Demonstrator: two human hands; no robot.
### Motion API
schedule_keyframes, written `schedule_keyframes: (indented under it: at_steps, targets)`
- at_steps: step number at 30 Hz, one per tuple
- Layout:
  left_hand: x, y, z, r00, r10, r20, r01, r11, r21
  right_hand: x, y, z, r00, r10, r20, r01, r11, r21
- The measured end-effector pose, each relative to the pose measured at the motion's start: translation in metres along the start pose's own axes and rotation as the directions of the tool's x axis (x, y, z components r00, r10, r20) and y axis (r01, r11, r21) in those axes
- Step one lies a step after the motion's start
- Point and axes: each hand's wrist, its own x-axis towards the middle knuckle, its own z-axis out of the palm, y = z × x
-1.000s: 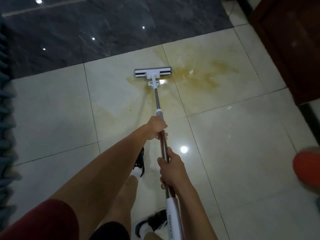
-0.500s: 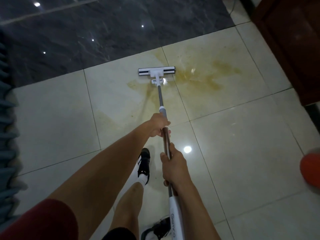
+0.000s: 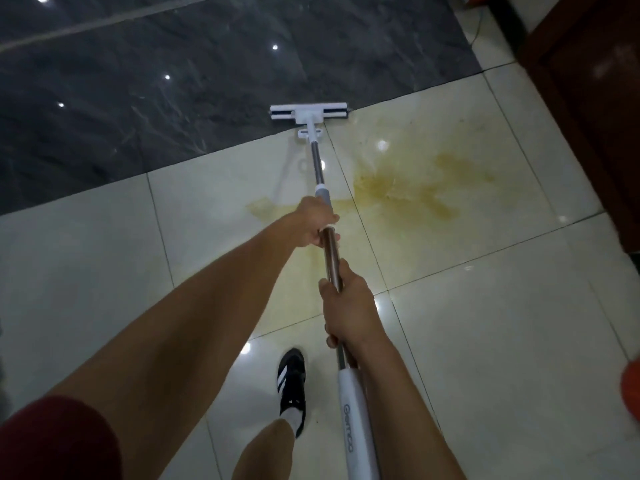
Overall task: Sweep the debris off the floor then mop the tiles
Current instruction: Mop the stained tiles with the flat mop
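Observation:
A flat mop with a white head (image 3: 308, 115) rests where the cream tiles meet the dark marble floor (image 3: 173, 81). Its metal pole (image 3: 318, 161) runs back toward me. My left hand (image 3: 313, 225) grips the pole just below the grey collar. Lower down, my right hand (image 3: 348, 303) grips the pole above the white sleeve (image 3: 356, 420). A yellow-brown stain (image 3: 408, 192) spreads over the cream tiles (image 3: 485, 323) to the right of the pole and under my left hand.
A dark wooden cabinet (image 3: 588, 98) stands at the upper right. An orange object (image 3: 632, 389) pokes in at the right edge. My foot in a black shoe (image 3: 292, 382) is planted on the tiles below my hands.
The mop head has slid forward from the stained tile to the edge of the dark marble. I have stepped forward, so the stain now lies nearer to me.

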Motion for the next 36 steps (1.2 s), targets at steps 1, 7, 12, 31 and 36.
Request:
schedule_keyframes:
  at_steps: [1, 7, 12, 31, 36]
  targets:
    - [0.01, 0.014, -0.005, 1.0, 0.009, -0.003, -0.009, 1.0, -0.001, 0.013, -0.014, -0.001, 1.0, -0.003, 0.002, 0.003, 1.0, 0.008]
    - [0.058, 0.093, -0.026, 0.995, 0.099, -0.022, -0.097, 0.993, 0.074, 0.099, -0.085, -0.003, 0.999, -0.051, 0.0, 0.051, 0.999, 0.016]
    - [0.06, 0.087, -0.01, 0.998, 0.058, 0.006, -0.058, 0.991, 0.123, 0.088, -0.07, -0.022, 0.997, 0.024, 0.067, -0.034, 0.988, 0.151]
    - [-0.097, -0.097, 0.134, 0.998, 0.004, 0.062, -0.017, 0.979, 0.204, -0.113, 0.132, -0.074, 0.989, 0.117, 0.093, -0.14, 0.944, 0.299]
    - [-0.143, -0.166, 0.2, 1.0, -0.021, 0.01, 0.019, 0.985, 0.173, -0.181, 0.205, -0.113, 0.989, 0.111, 0.095, -0.134, 0.949, 0.286]
